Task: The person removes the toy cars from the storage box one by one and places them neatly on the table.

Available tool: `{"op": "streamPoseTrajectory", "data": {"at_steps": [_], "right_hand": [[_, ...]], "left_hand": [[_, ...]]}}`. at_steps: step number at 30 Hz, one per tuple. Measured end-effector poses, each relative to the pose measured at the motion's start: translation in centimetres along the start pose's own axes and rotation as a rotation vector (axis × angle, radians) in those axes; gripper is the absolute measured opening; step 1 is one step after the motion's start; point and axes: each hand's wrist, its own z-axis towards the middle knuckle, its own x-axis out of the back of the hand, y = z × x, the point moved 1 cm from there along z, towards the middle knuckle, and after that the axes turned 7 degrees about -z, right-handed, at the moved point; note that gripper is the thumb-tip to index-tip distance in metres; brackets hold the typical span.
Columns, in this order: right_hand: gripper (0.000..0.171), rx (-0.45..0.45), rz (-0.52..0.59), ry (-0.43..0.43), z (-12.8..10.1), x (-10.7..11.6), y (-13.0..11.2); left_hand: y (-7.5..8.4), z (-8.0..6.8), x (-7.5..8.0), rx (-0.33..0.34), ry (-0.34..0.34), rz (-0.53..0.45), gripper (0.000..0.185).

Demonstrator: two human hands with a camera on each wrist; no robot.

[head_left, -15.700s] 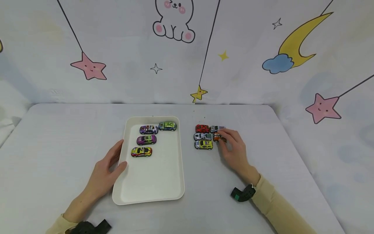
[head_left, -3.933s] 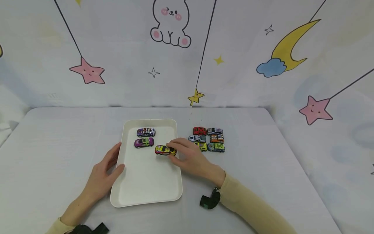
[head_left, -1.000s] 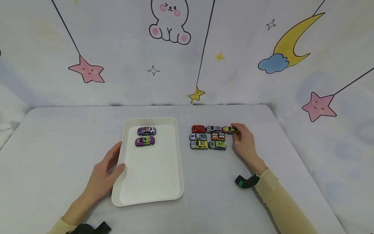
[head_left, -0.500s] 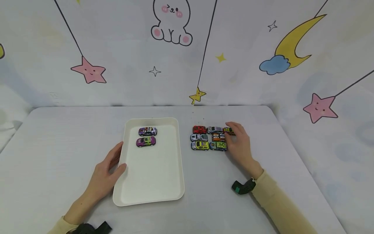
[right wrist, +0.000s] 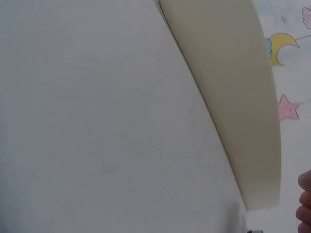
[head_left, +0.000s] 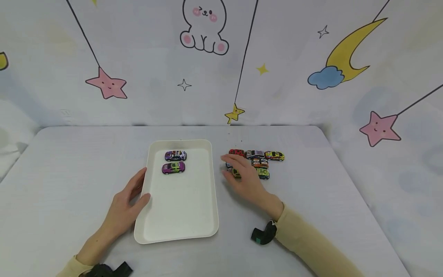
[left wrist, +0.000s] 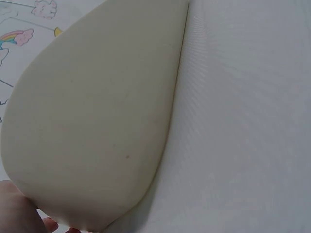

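Hands over desk. Left hand rests flat against tray left rim, fingers straight. Right hand relaxed, holding nothing, over car cluster just right of tray. Two purple cars at tray's far end, left of right hand, long axes running left-right.

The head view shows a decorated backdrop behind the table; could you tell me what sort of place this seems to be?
Probably a staged children's play corner: a cartoon backdrop with a bunny and moon, a cloth-covered table, a white tray and toy cars.
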Motion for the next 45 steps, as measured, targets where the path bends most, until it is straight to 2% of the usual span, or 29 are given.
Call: {"op": "streamPoseTrajectory", "data": {"at_steps": [6, 12, 17, 23, 30, 33, 38, 45], "right_hand": [[0.041, 0.055, 0.042, -0.116, 0.9, -2.0, -2.2], [0.042, 0.073, 0.026, -0.243, 2.2, -3.5, -3.8], [0.043, 0.062, -0.013, -0.339, 3.4, -4.5, -4.3], [0.046, 0.017, -0.031, -0.405, 5.4, -5.0, -4.5], [0.048, 0.008, -0.069, -0.500, 7.3, -6.1, -4.6], [0.048, 0.037, -0.134, -0.528, 7.4, -6.6, -4.5], [0.046, 0.142, -0.239, -0.528, 7.2, -7.2, -4.4], [0.040, 0.236, -0.302, -0.524, 6.9, -7.3, -4.4]], "left_hand": [[0.1, 0.0, 0.0, 0.000, -0.004, -0.003, 0.067], [0.0, 0.0, 0.1, -0.003, -0.006, 0.000, 0.067], [-0.1, 0.0, 0.0, -0.007, -0.004, 0.002, 0.067], [0.1, 0.1, 0.0, 0.001, -0.006, 0.017, 0.067], [0.5, 0.1, 0.0, -0.023, 0.002, -0.001, 0.069], [0.5, 0.0, 0.0, -0.025, 0.006, -0.011, 0.070], [0.4, 0.1, 0.1, -0.023, 0.012, 0.001, 0.071], [0.3, 0.1, 0.0, -0.022, 0.004, 0.003, 0.070]]}}
